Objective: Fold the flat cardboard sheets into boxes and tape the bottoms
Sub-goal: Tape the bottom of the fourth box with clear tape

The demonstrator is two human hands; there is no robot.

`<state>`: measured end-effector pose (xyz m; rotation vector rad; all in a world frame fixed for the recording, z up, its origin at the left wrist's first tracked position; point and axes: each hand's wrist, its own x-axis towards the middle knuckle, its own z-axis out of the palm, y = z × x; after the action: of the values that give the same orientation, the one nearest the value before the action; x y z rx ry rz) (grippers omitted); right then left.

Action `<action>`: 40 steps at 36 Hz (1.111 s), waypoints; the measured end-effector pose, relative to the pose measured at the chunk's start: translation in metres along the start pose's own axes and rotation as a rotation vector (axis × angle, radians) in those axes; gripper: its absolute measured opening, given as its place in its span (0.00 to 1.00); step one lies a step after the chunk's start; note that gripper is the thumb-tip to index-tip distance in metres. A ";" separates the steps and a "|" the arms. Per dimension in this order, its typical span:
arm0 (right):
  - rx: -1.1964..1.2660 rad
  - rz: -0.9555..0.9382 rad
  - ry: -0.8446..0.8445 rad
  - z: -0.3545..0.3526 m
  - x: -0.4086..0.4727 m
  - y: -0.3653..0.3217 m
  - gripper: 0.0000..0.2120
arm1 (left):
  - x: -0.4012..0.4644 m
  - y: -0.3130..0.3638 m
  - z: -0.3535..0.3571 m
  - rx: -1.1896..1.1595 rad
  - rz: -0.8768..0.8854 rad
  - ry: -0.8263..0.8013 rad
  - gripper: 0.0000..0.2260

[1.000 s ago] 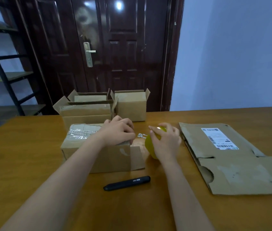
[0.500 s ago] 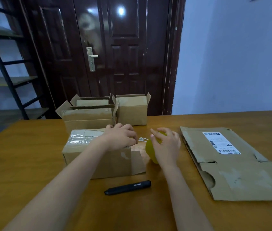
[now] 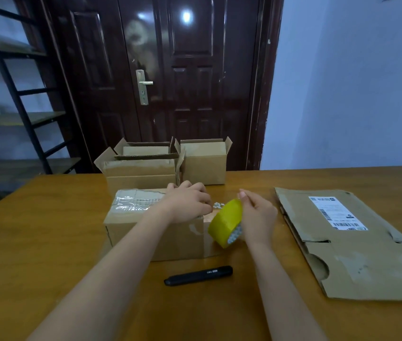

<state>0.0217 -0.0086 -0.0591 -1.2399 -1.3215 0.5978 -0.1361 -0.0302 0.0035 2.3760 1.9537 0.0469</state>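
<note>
A folded cardboard box (image 3: 131, 227) lies on the wooden table (image 3: 35, 254) in front of me, with clear tape across its top seam. My left hand (image 3: 187, 203) rests on the box's right end, fingers curled down over the edge near a strip of tape. My right hand (image 3: 259, 217) grips a yellow tape roll (image 3: 225, 223), lifted and tilted just right of the box. A flat cardboard sheet (image 3: 357, 262) with a white shipping label lies on the right of the table.
A black utility knife (image 3: 198, 275) lies on the table near my forearms. Three open folded boxes (image 3: 204, 161) stand at the table's far edge. Behind them is a dark door (image 3: 170, 70), and a metal shelf rack (image 3: 10, 94) stands at the left.
My right hand has lifted and tilted the yellow roll, so its side now shows. My left hand stays on the box's right end. The camera has tipped upward a little.
</note>
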 end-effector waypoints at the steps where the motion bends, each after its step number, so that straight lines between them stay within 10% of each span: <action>1: 0.009 0.008 0.010 0.000 0.000 0.001 0.11 | 0.000 0.000 0.000 0.001 0.001 0.002 0.13; 13: 0.241 0.045 0.302 0.001 0.003 0.002 0.12 | -0.003 -0.001 0.002 -0.027 0.002 0.038 0.13; 40: 0.786 0.715 0.245 -0.055 -0.030 0.033 0.09 | 0.000 -0.004 0.005 -0.054 0.009 0.062 0.15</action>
<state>0.0757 -0.0436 -0.0892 -1.0340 -0.3154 1.2717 -0.1401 -0.0296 -0.0019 2.3775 1.9414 0.1732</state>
